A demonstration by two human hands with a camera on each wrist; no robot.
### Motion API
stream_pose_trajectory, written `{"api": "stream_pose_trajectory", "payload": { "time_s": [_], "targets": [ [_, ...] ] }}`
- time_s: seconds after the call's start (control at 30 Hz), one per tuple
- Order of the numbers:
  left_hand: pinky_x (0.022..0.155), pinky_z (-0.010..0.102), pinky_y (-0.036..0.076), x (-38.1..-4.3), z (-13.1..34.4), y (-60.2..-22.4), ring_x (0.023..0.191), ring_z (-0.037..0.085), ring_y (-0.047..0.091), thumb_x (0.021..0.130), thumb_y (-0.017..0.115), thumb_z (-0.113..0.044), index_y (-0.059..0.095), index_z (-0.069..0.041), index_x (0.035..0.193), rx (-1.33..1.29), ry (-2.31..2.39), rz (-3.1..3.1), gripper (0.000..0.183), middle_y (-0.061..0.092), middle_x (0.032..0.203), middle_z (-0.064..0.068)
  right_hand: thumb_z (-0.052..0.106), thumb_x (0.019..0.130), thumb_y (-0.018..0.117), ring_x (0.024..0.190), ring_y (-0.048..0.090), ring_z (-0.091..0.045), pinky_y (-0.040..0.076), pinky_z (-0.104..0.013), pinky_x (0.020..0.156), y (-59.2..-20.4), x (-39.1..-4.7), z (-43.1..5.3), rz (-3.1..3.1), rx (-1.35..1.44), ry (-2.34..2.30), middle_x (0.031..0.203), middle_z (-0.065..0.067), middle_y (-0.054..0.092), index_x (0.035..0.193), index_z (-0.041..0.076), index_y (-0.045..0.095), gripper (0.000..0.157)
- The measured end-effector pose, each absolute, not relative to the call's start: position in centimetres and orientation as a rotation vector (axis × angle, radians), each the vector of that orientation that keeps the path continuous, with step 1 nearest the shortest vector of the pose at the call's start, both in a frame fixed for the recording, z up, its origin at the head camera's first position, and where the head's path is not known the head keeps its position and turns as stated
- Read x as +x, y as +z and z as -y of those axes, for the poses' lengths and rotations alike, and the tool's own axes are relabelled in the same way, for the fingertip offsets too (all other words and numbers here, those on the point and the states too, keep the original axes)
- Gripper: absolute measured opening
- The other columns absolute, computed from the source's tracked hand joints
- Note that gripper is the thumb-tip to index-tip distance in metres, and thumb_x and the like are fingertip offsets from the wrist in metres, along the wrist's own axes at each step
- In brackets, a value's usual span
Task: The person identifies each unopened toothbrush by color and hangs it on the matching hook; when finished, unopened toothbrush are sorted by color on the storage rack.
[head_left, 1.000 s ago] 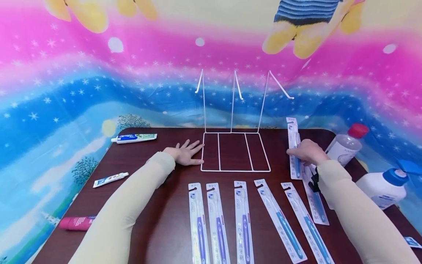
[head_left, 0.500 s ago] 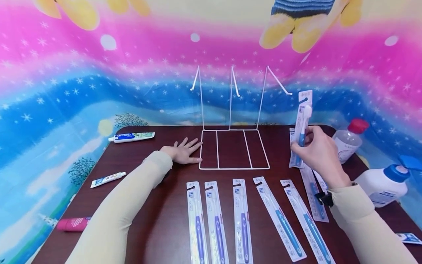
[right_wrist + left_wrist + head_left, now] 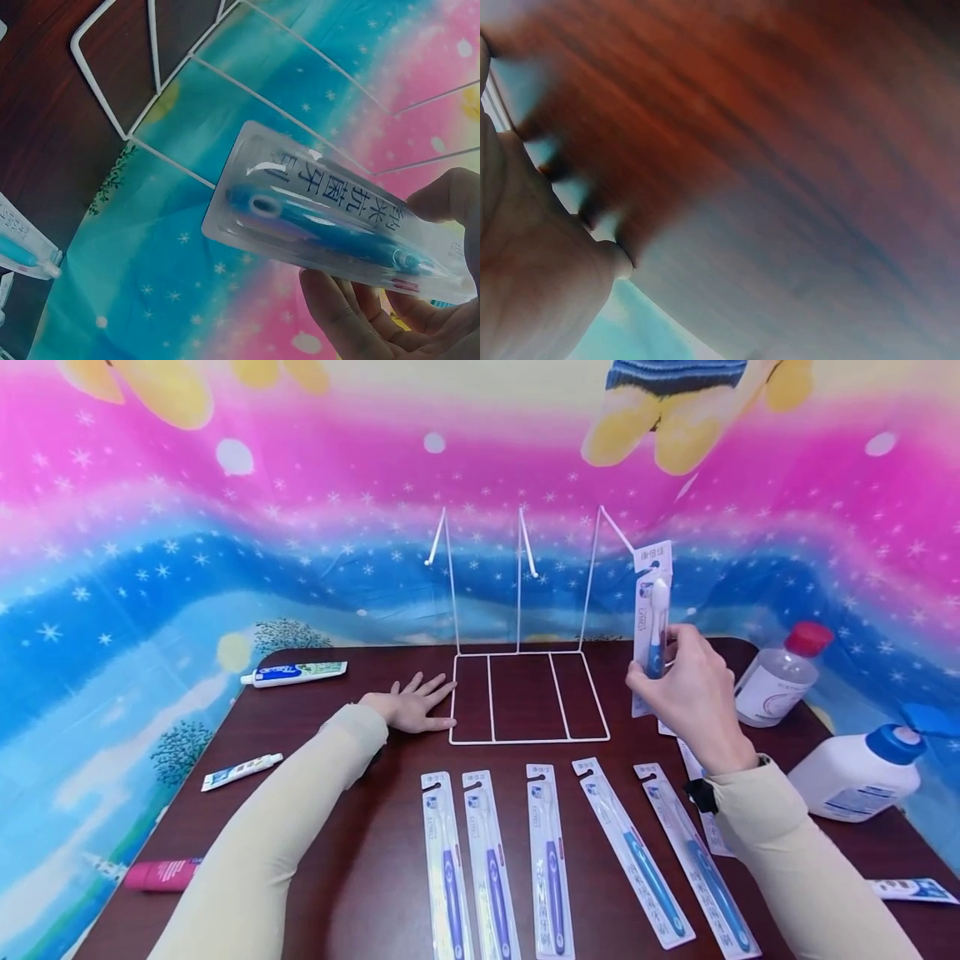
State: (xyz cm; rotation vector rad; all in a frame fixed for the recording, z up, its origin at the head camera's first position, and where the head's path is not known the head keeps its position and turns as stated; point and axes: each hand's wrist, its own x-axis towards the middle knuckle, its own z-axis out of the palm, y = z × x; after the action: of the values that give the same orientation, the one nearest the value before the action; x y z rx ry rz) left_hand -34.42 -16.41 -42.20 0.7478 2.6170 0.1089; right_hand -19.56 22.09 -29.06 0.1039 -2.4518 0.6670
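My right hand (image 3: 693, 697) pinches a blue toothbrush in a clear, white-backed blister pack (image 3: 649, 610), thumb on one side and fingers on the other. The pack stands upright in the air, its slotted top overlapping the right arm of the white wire rack (image 3: 529, 742) in the head view. Up close in the right wrist view, the packaged toothbrush (image 3: 322, 225) shows its blue handle and printed characters. My left hand (image 3: 411, 705) lies flat on the table with fingers spread, thumb and fingertips right at the rack's left base wire. The left wrist view is mostly blurred tabletop.
Several packaged toothbrushes lie in front, purple ones (image 3: 551, 868) and blue ones (image 3: 637, 860). More packs lie partly under my right forearm. At right stand a red-capped bottle (image 3: 776, 685) and a pump bottle (image 3: 855, 777). Toothpaste tubes (image 3: 296, 673) line the left side.
My right hand has picked the blue toothbrush pack up from the pile at right, raised it upright and moved it left to the rack's right arm. The left hand stays in place.
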Motion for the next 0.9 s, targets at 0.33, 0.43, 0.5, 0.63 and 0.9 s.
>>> {"api": "stream_pose_trajectory", "payload": {
  "time_s": [0.33,0.43,0.5,0.63,0.9],
  "targets": [
    [0.100,0.065,0.000,-34.4,16.2,-41.0,0.136,0.036,-0.010,0.081,0.033,-0.075,-0.002,-0.032,0.148,0.760,0.089,-2.616,0.087,-0.009,0.154,0.000,0.035,0.079,0.065,0.067,0.061,-0.030,0.048,-0.048,0.058,-29.4,-21.0,-22.0,2.496,0.051,0.663,0.089,-0.017,0.063,0.121,0.003,0.047,0.056],
    [0.102,0.063,0.004,-33.9,16.1,-40.3,0.137,0.035,-0.008,0.083,0.032,-0.073,-0.002,-0.029,0.149,0.744,0.055,-2.613,0.086,-0.007,0.154,0.001,0.035,0.080,0.065,0.068,0.063,-0.033,0.049,-0.049,0.058,-29.5,-22.4,-21.9,2.530,0.052,0.679,0.092,-0.019,0.063,0.121,0.003,0.045,0.055],
    [0.102,0.062,0.005,-33.9,16.3,-40.4,0.137,0.036,-0.007,0.083,0.032,-0.072,-0.001,-0.028,0.149,0.744,0.045,-2.617,0.085,-0.006,0.154,0.002,0.033,0.081,0.064,0.072,0.063,-0.035,0.049,-0.050,0.061,-29.6,-23.8,-21.9,2.541,0.070,0.693,0.094,-0.021,0.063,0.118,0.002,0.047,0.051],
    [0.102,0.062,0.003,-34.0,16.5,-41.2,0.137,0.035,-0.009,0.082,0.031,-0.075,-0.002,-0.031,0.148,0.733,0.060,-2.628,0.086,-0.007,0.154,-0.001,0.031,0.086,0.063,0.081,0.064,-0.036,0.049,-0.049,0.065,-29.8,-26.8,-22.2,2.609,0.176,0.773,0.099,-0.021,0.064,0.115,0.001,0.055,0.043],
    [0.101,0.063,0.004,-33.6,16.0,-41.3,0.137,0.037,-0.007,0.083,0.031,-0.074,0.000,-0.029,0.149,0.750,0.070,-2.622,0.086,-0.005,0.154,0.002,0.033,0.089,0.060,0.095,0.062,-0.034,0.048,-0.048,0.078,-29.4,-30.9,-23.4,2.758,0.400,0.939,0.113,-0.019,0.061,0.126,0.005,0.053,0.047]
  ]
}}
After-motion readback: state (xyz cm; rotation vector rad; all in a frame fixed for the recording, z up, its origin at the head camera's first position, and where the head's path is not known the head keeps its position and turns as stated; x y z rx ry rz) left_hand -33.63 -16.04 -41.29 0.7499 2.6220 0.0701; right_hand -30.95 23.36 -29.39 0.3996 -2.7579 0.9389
